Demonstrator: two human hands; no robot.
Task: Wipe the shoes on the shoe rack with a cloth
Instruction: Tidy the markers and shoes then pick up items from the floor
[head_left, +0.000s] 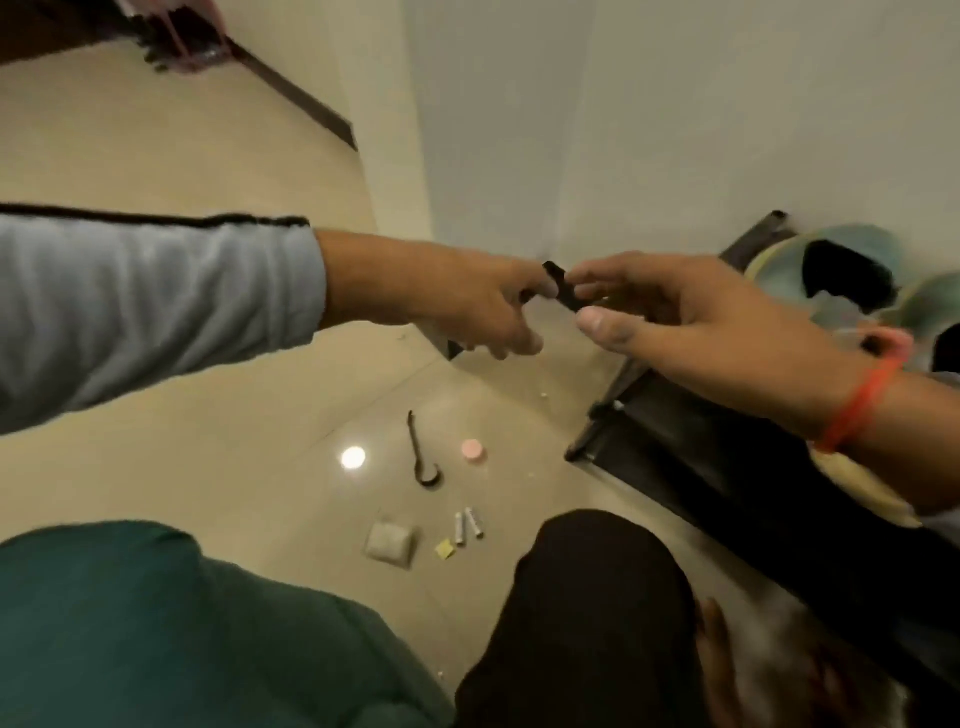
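My left hand (467, 301), in a light blue sleeve, and my right hand (691, 322), with an orange band on the wrist, meet in mid-air in front of the wall corner. Both pinch a small black object (558, 286) between their fingertips. A dark shoe rack (675, 431) stands at the right, below my right forearm. Pale teal shoes (862, 244) with dark openings lie on its top. A small whitish folded pad (390, 543), possibly the cloth, lies on the floor beneath my hands.
On the glossy beige floor lie a black hooked strap (423, 457), a pink round lid (474, 450), two white batteries (467, 525) and a yellow scrap (445, 548). My knees, one in green (156, 623) and one in black (597, 613), fill the bottom.
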